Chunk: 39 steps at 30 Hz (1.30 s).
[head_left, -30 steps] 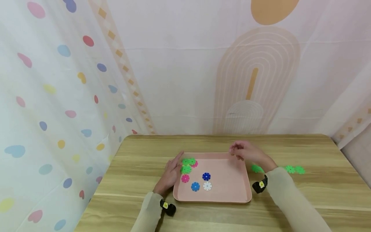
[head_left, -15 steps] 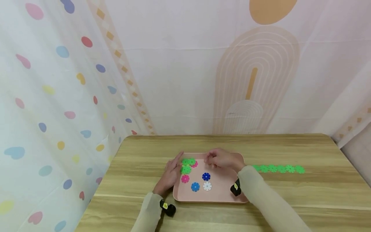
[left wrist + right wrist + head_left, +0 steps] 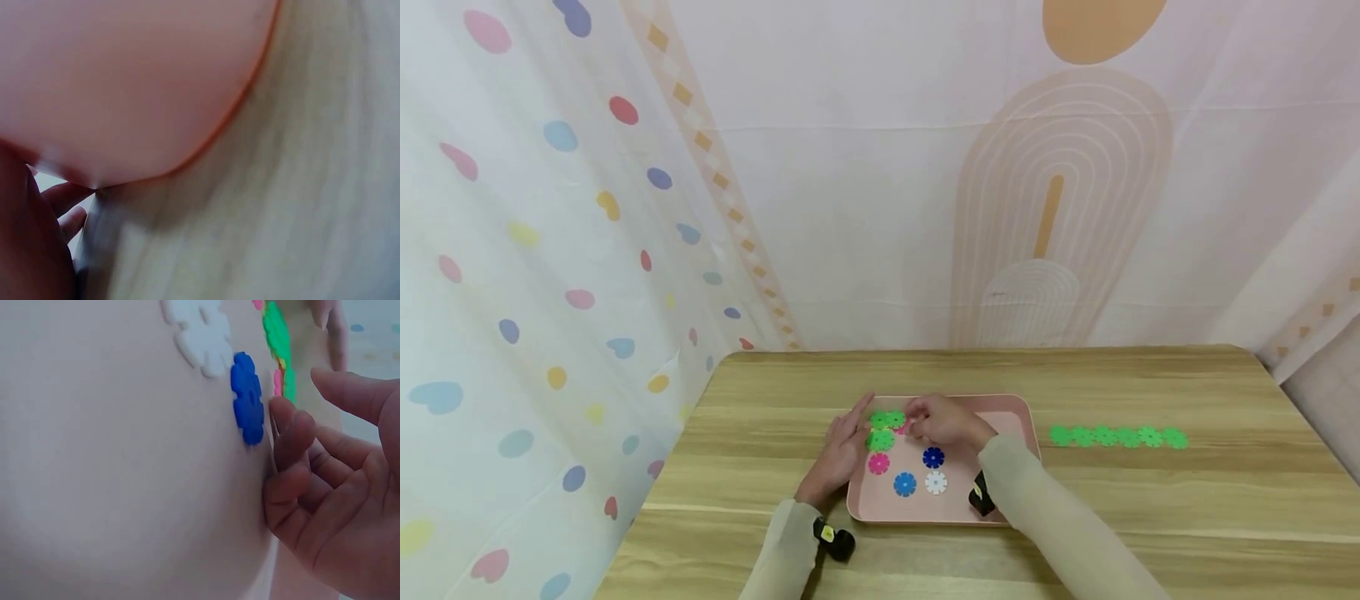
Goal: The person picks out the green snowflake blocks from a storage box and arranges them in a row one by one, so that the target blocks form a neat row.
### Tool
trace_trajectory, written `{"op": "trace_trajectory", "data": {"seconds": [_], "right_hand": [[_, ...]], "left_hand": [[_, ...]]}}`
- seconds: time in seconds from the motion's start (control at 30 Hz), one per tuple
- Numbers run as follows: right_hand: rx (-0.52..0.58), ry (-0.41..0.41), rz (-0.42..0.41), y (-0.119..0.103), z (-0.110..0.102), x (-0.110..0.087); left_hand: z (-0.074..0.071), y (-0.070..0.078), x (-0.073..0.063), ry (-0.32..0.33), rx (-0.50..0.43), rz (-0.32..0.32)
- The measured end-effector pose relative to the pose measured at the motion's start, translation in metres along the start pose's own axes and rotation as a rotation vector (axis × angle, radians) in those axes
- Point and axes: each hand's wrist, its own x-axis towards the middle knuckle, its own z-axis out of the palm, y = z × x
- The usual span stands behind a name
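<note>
Below the centre of the head view, a pink tray (image 3: 887, 510) sits on the wooden table (image 3: 1150, 517), with both forearms reaching up to it from the bottom of the frame. The left hand (image 3: 838, 454) lies along the tray's left side, its index finger stretched toward the upper left corner; the left wrist view shows part of this hand at the lower left, beside the tray's edge. Its grip is loose, with fingers extended rather than wrapped round anything. The right hand (image 3: 943, 419) comes in over the tray from the right, wrist bent leftward, fingertips near the green pieces (image 3: 881, 441) and a pink piece (image 3: 901, 428) at the tray's upper left. From the right wrist, its thumb stands apart from the curled fingers, leaving a moderate gap with nothing visible in it; whether a fingertip touches a piece, I cannot tell. Another pink piece (image 3: 878, 463) lies below the green ones, while a dark blue piece (image 3: 933, 457), a light blue piece (image 3: 905, 484) and a white piece (image 3: 936, 482) lie near the tray's middle. Right of the tray, a row of green pieces (image 3: 1127, 437) stretches across the table.
</note>
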Motion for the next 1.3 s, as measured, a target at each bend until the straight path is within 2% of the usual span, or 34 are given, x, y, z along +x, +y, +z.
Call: {"op": "trace_trajectory", "data": {"seconds": [0.37,0.73,0.87,1.03,1.3], "right_hand": [[-0.089,0.092,-0.083,-0.004,0.015,0.006],[-0.124,0.15,-0.078,-0.003,0.023,0.01],[-0.129,0.161,-0.094,-0.001,0.023,0.009],[-0.168,0.172,-0.113,-0.001,0.023,0.009],[-0.205,0.167,-0.127,-0.001,0.027,0.012]], "left_hand": [[0.0,0.001,-0.001,0.004,-0.01,0.001],[0.0,0.001,0.0,0.004,0.0,0.015],[0.001,0.001,0.0,0.0,0.009,0.02],[0.001,0.0,0.001,0.012,0.022,0.06],[0.002,-0.002,0.001,0.016,0.011,0.041]]}}
